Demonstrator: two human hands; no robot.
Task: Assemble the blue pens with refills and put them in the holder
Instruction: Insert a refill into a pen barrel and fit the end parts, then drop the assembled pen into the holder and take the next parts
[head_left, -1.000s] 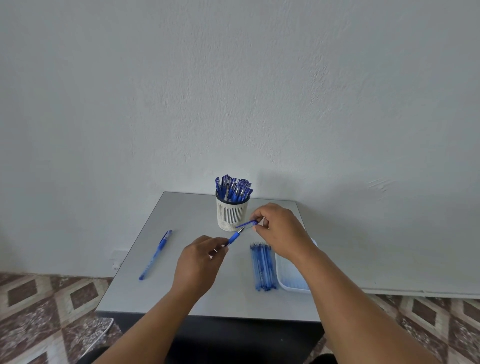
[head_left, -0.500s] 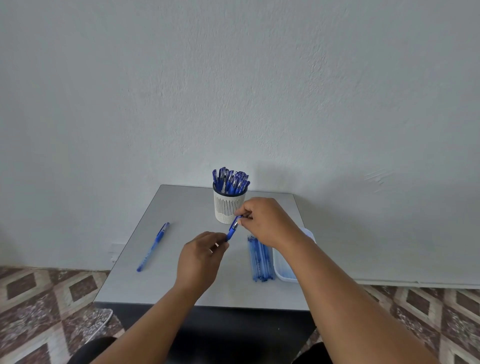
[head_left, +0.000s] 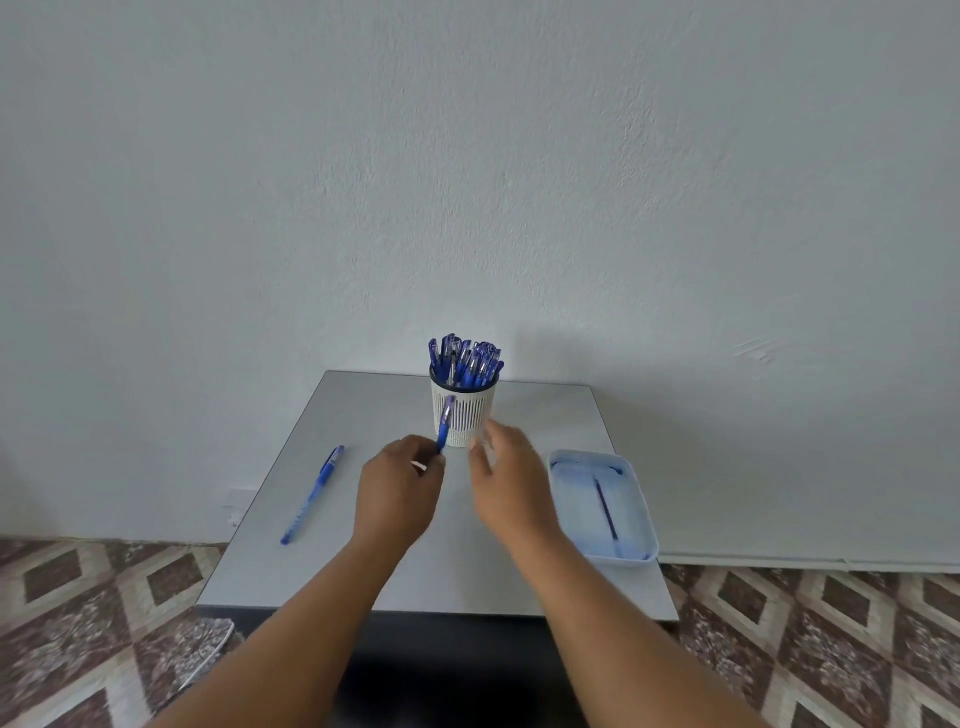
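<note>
We note the left hand (head_left: 397, 493) over the middle of the grey bench (head_left: 363, 410), its fingers curled around the lower end of a blue pen (head_left: 445, 423). The pen stands nearly upright — its cap end leans slightly right and overlaps the front of the white slotted holder (head_left: 470, 413) from this view; we cannot tell whether pen and holder touch. The left grip is closed on that pen.

The right hand (head_left: 506, 483) hovers just right of the left one, near the base of the holder. Its fingers are spread and blurred, and we see nothing held in it; we record this grip as open.

The holder stands at the far middle of the bench, close to the wall (head_left: 467, 182), and carries a dense cluster of capped blue pens (head_left: 465, 358) standing upright above its dark rim.

A second, single blue pen (head_left: 313, 493) lies flat on the left part of the bench, well apart from both hands, angled with its cap toward the far side.

On the right part of the bench sits a pale blue tray (head_left: 641, 512) — inside it we see one thin dark-blue refill (head_left: 605, 506) lying lengthwise.

Patterned floor tiles (head_left: 104, 597) show on both sides below the bench.
</note>
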